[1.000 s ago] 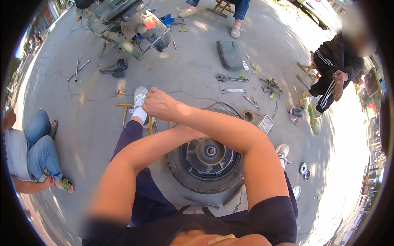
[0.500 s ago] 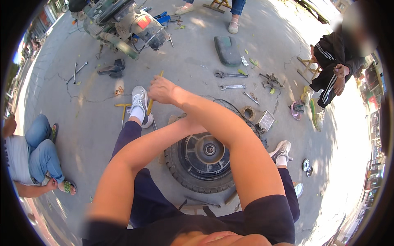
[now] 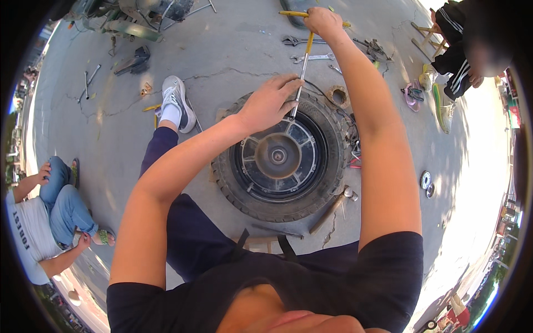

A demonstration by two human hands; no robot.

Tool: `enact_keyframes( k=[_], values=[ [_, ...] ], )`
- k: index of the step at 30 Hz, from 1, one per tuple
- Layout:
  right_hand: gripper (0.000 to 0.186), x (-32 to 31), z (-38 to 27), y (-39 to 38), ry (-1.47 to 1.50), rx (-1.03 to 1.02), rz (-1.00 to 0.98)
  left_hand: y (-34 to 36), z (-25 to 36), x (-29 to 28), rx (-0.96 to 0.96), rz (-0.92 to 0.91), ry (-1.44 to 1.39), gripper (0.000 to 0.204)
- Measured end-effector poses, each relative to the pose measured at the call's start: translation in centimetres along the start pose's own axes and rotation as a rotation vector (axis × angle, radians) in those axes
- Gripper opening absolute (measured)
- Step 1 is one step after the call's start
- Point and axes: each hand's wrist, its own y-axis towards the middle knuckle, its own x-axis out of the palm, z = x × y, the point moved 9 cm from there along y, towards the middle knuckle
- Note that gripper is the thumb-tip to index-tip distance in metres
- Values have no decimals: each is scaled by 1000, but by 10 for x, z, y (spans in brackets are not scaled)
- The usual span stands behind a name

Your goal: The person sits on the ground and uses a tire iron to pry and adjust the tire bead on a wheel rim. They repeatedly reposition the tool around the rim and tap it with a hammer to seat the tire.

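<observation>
Currently | right hand [image 3: 324,23] clenched round yellow crossbar [image 3: 292,13] of T-handle wrench [image 3: 304,65] | left hand [image 3: 273,102] loosely curved, fingers at the shaft, firmness of hold not determinable | wrench tip at far edge of hub cover [image 3: 258,180], wheel [image 3: 236,197] lying flat on ground [image 3: 233,44]

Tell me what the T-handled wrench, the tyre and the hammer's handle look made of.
T-handled wrench: probably steel, shiny silver along its length, yellow and perhaps painted on top. Tyre: apparently rubber, dull black with chunky tread. Hammer's handle: likely wood, from its matt brown surface.
</observation>
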Motion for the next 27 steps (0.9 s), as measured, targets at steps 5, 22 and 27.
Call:
enact_keyframes(
  k=[5, 22, 27],
  values=[
    [35, -20, 83, -53, 64, 229, -25, -7, -16, 32, -359, -113, -230, 55],
    [53, 12, 221, -311, 466, 683, -68, 15, -30, 69, -430, 15, -267, 61],
    [29, 42, 175, -429, 1447, 1087, -140, 22, -26, 73, -370, -141, -153, 59]
  ],
)
